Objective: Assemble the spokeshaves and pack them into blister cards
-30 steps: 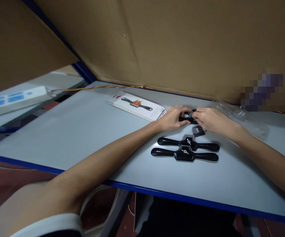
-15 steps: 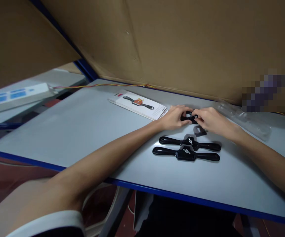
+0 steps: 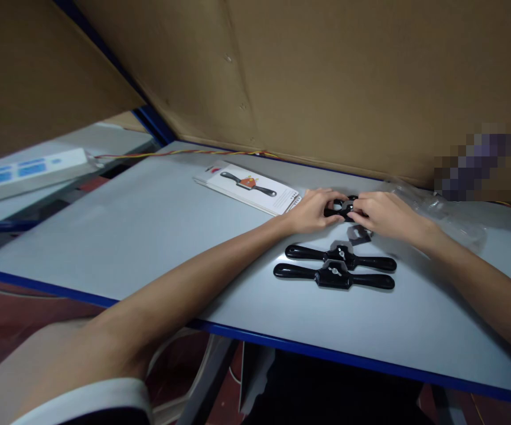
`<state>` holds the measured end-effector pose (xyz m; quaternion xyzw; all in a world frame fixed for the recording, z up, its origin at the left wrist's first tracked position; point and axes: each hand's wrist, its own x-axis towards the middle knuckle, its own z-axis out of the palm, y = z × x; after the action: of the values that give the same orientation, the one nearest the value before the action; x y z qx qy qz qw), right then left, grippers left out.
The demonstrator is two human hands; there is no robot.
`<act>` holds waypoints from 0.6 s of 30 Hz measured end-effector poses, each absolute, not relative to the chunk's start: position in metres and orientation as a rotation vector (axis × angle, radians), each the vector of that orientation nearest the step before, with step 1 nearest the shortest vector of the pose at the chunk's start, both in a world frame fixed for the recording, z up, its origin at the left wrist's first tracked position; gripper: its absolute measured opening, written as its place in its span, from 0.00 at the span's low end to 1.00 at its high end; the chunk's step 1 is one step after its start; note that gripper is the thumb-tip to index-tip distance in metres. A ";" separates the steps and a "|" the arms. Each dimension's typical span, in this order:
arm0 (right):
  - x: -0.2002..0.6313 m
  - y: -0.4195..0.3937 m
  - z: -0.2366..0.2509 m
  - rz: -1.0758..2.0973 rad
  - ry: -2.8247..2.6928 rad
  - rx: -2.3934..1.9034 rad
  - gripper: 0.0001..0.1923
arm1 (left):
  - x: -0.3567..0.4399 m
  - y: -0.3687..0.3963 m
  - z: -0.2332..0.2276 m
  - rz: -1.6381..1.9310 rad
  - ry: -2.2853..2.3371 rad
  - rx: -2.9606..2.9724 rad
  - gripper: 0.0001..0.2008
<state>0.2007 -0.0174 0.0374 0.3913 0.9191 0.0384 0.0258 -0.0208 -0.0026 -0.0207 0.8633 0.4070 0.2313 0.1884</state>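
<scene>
Head view shows the left hand [image 3: 311, 211] and right hand [image 3: 381, 213] pinching a black tool [image 3: 340, 208] at two o'clock on the table [image 3: 149, 224], fingers closed on it. Two finished tools [image 3: 335, 268] lie just nearer. Small, steady turns would likely work best.

Both forearms bare to upper arm — short white sleeve [image 3: 104, 398] on left, thin dark band along its edge; sliver of white cuff at right. Hands — left hand [image 3: 311, 211], right hand [image 3: 381, 215] — ungloved, ringless.
</scene>
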 end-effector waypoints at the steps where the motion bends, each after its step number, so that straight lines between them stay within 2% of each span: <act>1: 0.200 -0.019 0.038 0.074 2.850 1.181 0.17 | -0.021 -0.002 -0.021 0.651 1.147 2.432 0.25; 3: 0.199 -0.021 0.040 -0.006 2.879 1.121 0.18 | -0.021 -0.002 -0.021 0.652 1.145 2.441 0.25; 5: 0.199 -0.022 0.041 -0.008 2.902 1.105 0.15 | -0.021 -0.002 -0.021 0.651 1.137 2.446 0.25; 10: 0.201 -0.022 0.051 0.188 2.819 1.192 0.16 | -0.021 -0.003 -0.020 0.642 1.150 2.427 0.25; 13: 0.203 -0.023 0.055 0.272 2.714 1.229 0.14 | -0.021 -0.004 -0.019 0.644 1.156 2.415 0.26; 16: 0.205 -0.023 0.053 0.192 2.730 1.143 0.13 | -0.021 -0.004 -0.019 0.649 1.147 2.415 0.26; 18: 0.206 -0.022 0.050 0.139 2.787 1.077 0.16 | -0.021 -0.004 -0.019 0.650 1.141 2.420 0.26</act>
<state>0.2063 -0.0224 0.0503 0.3592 0.9290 0.0465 0.0753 -0.0209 -0.0040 -0.0189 0.8624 0.4067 0.2315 0.1929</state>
